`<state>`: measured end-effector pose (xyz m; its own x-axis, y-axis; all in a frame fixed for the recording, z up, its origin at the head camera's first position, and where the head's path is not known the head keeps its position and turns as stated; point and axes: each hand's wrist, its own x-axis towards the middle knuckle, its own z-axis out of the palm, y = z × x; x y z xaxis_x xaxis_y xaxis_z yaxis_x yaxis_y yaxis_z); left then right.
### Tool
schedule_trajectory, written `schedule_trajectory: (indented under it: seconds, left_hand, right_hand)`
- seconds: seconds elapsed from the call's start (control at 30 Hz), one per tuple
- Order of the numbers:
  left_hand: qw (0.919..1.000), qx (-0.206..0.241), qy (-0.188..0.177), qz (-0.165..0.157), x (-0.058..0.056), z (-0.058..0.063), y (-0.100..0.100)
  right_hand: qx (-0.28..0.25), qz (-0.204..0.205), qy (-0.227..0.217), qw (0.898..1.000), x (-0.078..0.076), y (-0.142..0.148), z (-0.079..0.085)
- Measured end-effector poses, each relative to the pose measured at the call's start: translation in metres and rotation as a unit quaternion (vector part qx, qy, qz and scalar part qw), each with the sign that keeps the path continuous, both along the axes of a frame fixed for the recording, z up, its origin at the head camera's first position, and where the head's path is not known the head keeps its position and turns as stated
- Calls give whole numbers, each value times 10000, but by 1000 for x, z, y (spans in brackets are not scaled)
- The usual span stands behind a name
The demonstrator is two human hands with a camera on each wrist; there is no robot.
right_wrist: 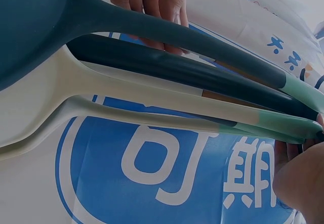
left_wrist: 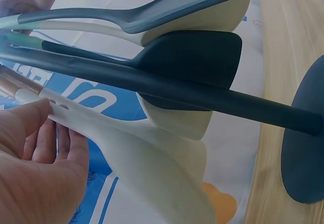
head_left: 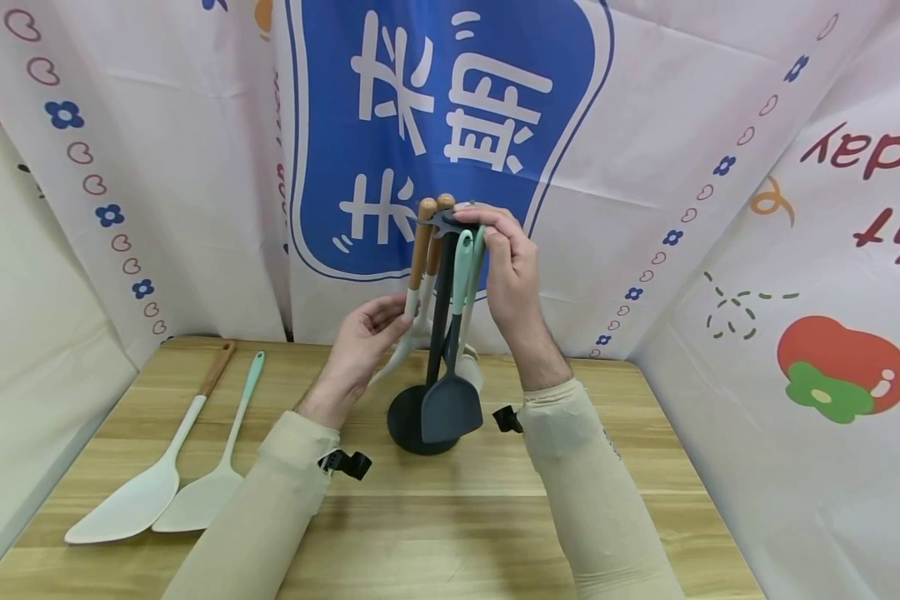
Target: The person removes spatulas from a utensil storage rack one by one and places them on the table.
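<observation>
A black utensil stand (head_left: 441, 308) with a round base (head_left: 403, 425) stands upright on the table, utensils hanging from its hooked top. On its left, my left hand (head_left: 363, 342) pinches the white neck of a wooden-handled spatula (left_wrist: 147, 166). Another wooden-handled utensil hangs close behind that one. At the top of the stand, my right hand (head_left: 513, 279) grips the hooked ring, its fingers over the ring and its thumb beside the mint handles. A dark grey turner (head_left: 452, 408) with a mint handle hangs in front. Cream mint-handled utensils (right_wrist: 152, 95) hang beside it, partly hidden.
On the table's left lie a white wooden-handled spatula (head_left: 131, 500) and a white turner (head_left: 202, 500) with a mint handle, their heads close together. The wooden tabletop (head_left: 615, 500) extends to the right. A printed cloth (head_left: 570, 317) hangs behind the table.
</observation>
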<state>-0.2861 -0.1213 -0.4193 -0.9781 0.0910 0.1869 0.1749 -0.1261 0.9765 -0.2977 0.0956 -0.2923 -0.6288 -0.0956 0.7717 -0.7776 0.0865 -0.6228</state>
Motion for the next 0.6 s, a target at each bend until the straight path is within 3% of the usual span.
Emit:
schedule_trajectory:
  seconds: [0.6]
  left_hand:
    - [9996, 239, 88, 137, 3, 2, -9]
  right_hand:
    - [-16, 21, 45, 10000, 0, 0, 0]
